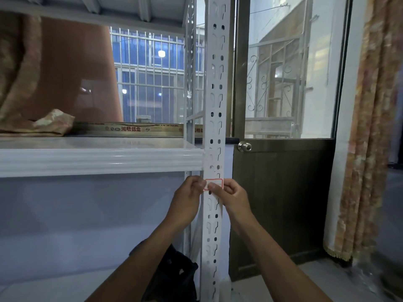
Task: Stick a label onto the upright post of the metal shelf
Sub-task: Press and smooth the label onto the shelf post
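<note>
A white perforated upright post (214,105) of the metal shelf runs down the middle of the view. A small white label with a red border (216,183) lies flat against the post just below the shelf beam (98,161). My left hand (187,199) pinches the label's left end with curled fingers, thumb on its face. My right hand (233,196) pinches the right end, thumb laid across the label. Both thumbs hide much of the label's middle.
A brown door (283,203) with a round knob (244,146) and a glass pane stands right of the post. A patterned curtain (366,149) hangs at far right. Folded cloth (43,123) sits on the shelf. A black bag (174,277) lies near the post's foot.
</note>
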